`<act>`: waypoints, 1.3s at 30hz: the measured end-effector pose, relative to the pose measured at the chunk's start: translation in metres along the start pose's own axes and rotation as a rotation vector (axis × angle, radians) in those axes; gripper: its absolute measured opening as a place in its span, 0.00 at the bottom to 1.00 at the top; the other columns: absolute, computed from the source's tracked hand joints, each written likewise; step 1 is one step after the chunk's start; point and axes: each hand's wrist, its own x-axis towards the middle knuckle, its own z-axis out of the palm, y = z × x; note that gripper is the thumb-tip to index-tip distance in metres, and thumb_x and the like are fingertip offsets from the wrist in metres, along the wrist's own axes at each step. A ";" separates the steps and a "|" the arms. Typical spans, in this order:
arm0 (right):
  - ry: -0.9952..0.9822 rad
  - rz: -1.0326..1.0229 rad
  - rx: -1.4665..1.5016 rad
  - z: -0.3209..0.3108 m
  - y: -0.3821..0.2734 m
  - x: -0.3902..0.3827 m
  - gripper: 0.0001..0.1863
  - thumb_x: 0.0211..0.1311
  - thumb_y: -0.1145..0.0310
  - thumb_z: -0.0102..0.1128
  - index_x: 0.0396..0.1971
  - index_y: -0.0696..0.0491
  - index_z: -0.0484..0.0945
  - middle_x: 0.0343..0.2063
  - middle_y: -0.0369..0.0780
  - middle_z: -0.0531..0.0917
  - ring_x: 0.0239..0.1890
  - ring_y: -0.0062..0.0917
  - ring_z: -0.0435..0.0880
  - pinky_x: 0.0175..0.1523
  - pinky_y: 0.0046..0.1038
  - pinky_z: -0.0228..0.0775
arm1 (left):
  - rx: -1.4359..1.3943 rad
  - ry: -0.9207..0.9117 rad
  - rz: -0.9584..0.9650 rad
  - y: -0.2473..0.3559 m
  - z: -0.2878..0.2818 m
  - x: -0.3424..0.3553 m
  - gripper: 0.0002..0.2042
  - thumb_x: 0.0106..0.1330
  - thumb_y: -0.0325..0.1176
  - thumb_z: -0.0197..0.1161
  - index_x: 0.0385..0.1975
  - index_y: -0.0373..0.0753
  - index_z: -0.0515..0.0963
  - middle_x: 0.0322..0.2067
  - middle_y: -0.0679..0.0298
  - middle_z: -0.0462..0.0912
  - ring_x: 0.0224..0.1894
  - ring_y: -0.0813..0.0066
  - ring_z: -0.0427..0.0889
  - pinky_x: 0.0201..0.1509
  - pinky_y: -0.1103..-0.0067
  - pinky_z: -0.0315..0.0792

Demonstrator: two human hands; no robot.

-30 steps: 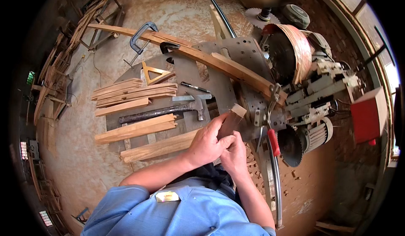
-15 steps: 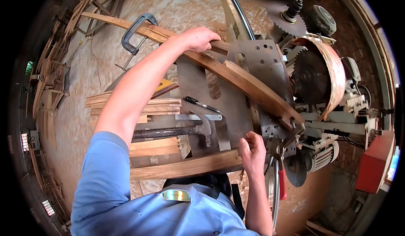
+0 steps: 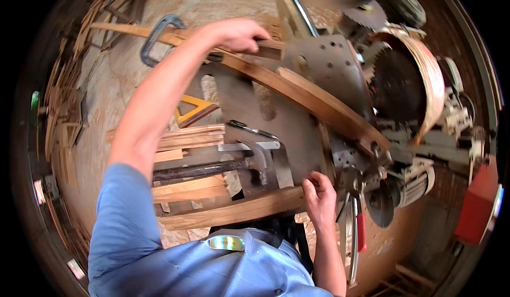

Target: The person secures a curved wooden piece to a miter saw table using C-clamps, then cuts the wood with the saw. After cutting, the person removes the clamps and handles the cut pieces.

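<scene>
My left hand (image 3: 240, 36) reaches across the table, its fingers closed round a short wooden strip (image 3: 273, 50) whose end sticks out to the right. Just below that strip, a long wooden piece (image 3: 303, 91) runs diagonally over the metal table (image 3: 239, 98) toward the saw side. Beside the right end of a near wooden board (image 3: 239, 209), my right hand (image 3: 320, 197) has curled fingers; anything inside them is hidden. A claw hammer (image 3: 218, 168) lies left of that hand, with a black pen (image 3: 252, 129) and a steel ruler (image 3: 249, 146) above it.
Circular saw blades (image 3: 396, 82) and motors stand to the right, near a red box (image 3: 478, 204). A C-clamp (image 3: 155, 37) grips wood at the far left. Stacked strips (image 3: 194, 136) and a yellow-edged square (image 3: 194, 110) lie left of the hammer. Red-handled pliers (image 3: 362, 228) are at the right edge.
My left hand has moved slightly up and left in view, and more of the strip's end shows. The yellow-edged square has come out from behind my forearm. My right hand stays by the board.
</scene>
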 end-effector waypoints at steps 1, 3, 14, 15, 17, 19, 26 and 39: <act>-0.010 -0.004 0.031 0.000 -0.009 -0.007 0.11 0.60 0.72 0.64 0.41 0.60 0.78 0.34 0.44 0.81 0.35 0.29 0.82 0.44 0.27 0.76 | -0.069 0.013 -0.108 0.019 0.003 -0.019 0.22 0.57 0.29 0.60 0.54 0.34 0.74 0.43 0.53 0.83 0.44 0.63 0.80 0.50 0.70 0.74; -0.054 -0.120 0.004 0.002 -0.007 -0.020 0.13 0.59 0.71 0.65 0.43 0.59 0.78 0.35 0.46 0.81 0.35 0.32 0.83 0.44 0.28 0.76 | -0.398 0.250 0.107 0.044 0.033 -0.064 0.18 0.55 0.29 0.59 0.48 0.34 0.77 0.29 0.61 0.81 0.33 0.75 0.78 0.37 0.75 0.73; -0.349 -0.260 0.036 -0.038 0.002 -0.142 0.39 0.55 0.58 0.68 0.60 0.63 0.61 0.46 0.54 0.75 0.49 0.49 0.76 0.52 0.42 0.72 | -1.196 0.220 -0.108 0.285 0.240 -0.202 0.45 0.50 0.15 0.55 0.73 0.38 0.48 0.56 0.56 0.70 0.58 0.69 0.71 0.62 0.75 0.66; -0.328 -0.238 0.036 -0.042 0.012 -0.154 0.39 0.55 0.58 0.69 0.60 0.64 0.61 0.46 0.55 0.75 0.49 0.50 0.76 0.52 0.42 0.72 | -1.225 0.207 -0.145 0.300 0.249 -0.202 0.44 0.51 0.14 0.54 0.73 0.39 0.49 0.55 0.57 0.71 0.56 0.70 0.72 0.60 0.76 0.67; -0.270 -0.224 0.099 -0.049 0.036 -0.179 0.40 0.54 0.59 0.69 0.61 0.64 0.60 0.46 0.55 0.75 0.49 0.51 0.76 0.53 0.42 0.71 | -1.154 0.074 -0.160 0.310 0.268 -0.203 0.38 0.53 0.13 0.55 0.69 0.38 0.57 0.53 0.59 0.72 0.53 0.73 0.74 0.56 0.77 0.71; -0.214 -0.187 0.093 -0.058 0.052 -0.203 0.41 0.54 0.59 0.69 0.62 0.64 0.59 0.46 0.56 0.75 0.49 0.51 0.76 0.53 0.42 0.71 | -1.122 0.109 -0.059 0.332 0.292 -0.201 0.33 0.57 0.15 0.57 0.65 0.37 0.61 0.51 0.59 0.73 0.51 0.73 0.75 0.54 0.78 0.72; 0.061 -0.025 -0.004 -0.051 0.114 -0.281 0.44 0.53 0.59 0.70 0.64 0.62 0.57 0.46 0.54 0.74 0.49 0.48 0.76 0.51 0.39 0.72 | -0.990 0.025 -0.064 0.381 0.362 -0.184 0.19 0.63 0.23 0.61 0.52 0.31 0.65 0.41 0.60 0.76 0.41 0.80 0.77 0.41 0.82 0.75; 0.078 0.416 0.178 0.046 0.195 -0.402 0.37 0.59 0.65 0.62 0.63 0.61 0.55 0.51 0.58 0.74 0.53 0.51 0.76 0.55 0.43 0.71 | -0.927 -0.555 -0.488 0.359 0.499 -0.231 0.21 0.67 0.36 0.58 0.55 0.29 0.74 0.37 0.61 0.81 0.34 0.76 0.81 0.32 0.79 0.80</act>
